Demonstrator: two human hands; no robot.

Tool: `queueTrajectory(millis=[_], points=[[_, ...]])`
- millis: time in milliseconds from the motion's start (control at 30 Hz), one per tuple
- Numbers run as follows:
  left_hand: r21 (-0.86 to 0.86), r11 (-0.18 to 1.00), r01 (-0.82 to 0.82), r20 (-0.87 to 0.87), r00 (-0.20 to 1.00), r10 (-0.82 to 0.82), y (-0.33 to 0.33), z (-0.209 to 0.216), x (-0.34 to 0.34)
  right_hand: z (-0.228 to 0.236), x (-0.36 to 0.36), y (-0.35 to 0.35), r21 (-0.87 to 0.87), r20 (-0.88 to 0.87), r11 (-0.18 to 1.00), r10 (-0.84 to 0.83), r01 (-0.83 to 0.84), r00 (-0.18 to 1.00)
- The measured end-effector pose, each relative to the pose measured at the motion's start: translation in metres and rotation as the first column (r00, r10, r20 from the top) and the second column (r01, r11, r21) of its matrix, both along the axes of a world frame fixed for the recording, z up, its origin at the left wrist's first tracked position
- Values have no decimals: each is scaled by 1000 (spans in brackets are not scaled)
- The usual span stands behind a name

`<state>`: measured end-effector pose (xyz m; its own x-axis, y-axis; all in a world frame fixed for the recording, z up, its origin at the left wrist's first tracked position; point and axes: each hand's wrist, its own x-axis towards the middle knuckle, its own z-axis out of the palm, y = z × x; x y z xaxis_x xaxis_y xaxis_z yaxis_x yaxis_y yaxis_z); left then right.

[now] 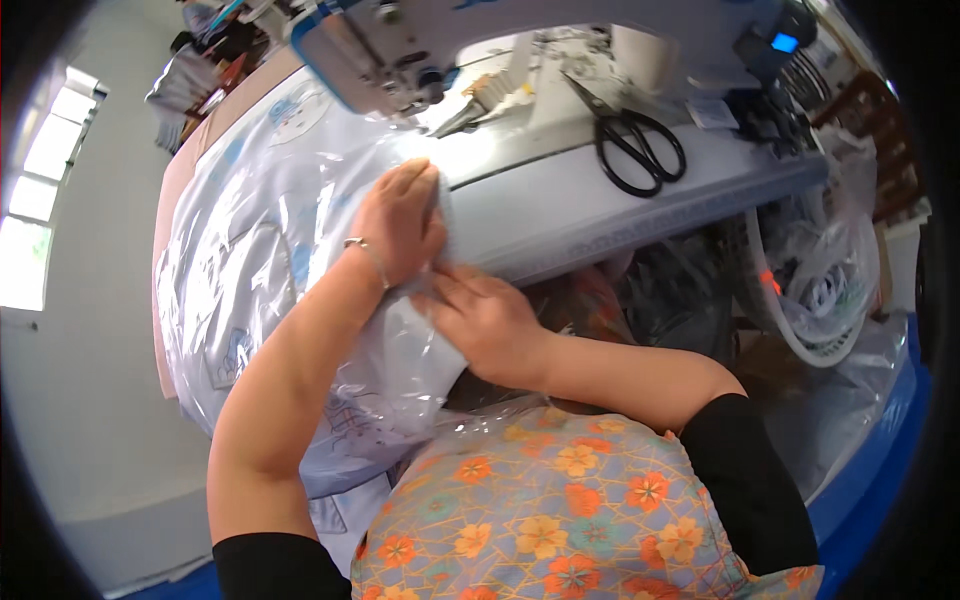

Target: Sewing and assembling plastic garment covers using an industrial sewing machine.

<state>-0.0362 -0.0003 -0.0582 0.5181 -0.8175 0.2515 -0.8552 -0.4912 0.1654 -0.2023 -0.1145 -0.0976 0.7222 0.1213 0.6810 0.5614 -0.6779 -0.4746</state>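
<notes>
White cloth with pale blue prints (265, 255), covered in shiny clear plastic film, spreads over the left of the table and hangs over its front edge. My left hand (400, 222), a bracelet at its wrist, lies flat on its right edge, just short of the sewing machine head (350, 65). Nearer to me, my right hand (487, 320) is closed on that same edge at the table's front, its fingertips partly hidden by the film. Black-handled scissors (640, 155) rest on the machine bed to the right of my hands.
Beside the needle area lies a small pale bundle (490, 92). A white plastic basket (835, 345) with clear plastic bags stands at the right, near a brown wooden chair (885, 140). My lap is covered by a floral apron (560, 500).
</notes>
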Motion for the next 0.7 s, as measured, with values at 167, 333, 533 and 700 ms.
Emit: queueTrajectory(millis=[167, 333, 533, 700], points=[[50, 998, -47, -1, 999, 47, -4, 10, -13, -7, -18, -26, 109, 50, 993, 35, -40, 998], [88, 996, -3, -102, 995, 12, -3, 17, -42, -43, -97, -193, 161, -23, 817, -558, 554, 830], [95, 995, 21, -72, 997, -14, 6, 9, -39, -45, -215, -369, -34, -443, 229, -876, 973, 191], [91, 995, 40, -22, 999, -38, 8, 7, -35, -76, -189, -422, -203, -518, 181, -854, 962, 51]])
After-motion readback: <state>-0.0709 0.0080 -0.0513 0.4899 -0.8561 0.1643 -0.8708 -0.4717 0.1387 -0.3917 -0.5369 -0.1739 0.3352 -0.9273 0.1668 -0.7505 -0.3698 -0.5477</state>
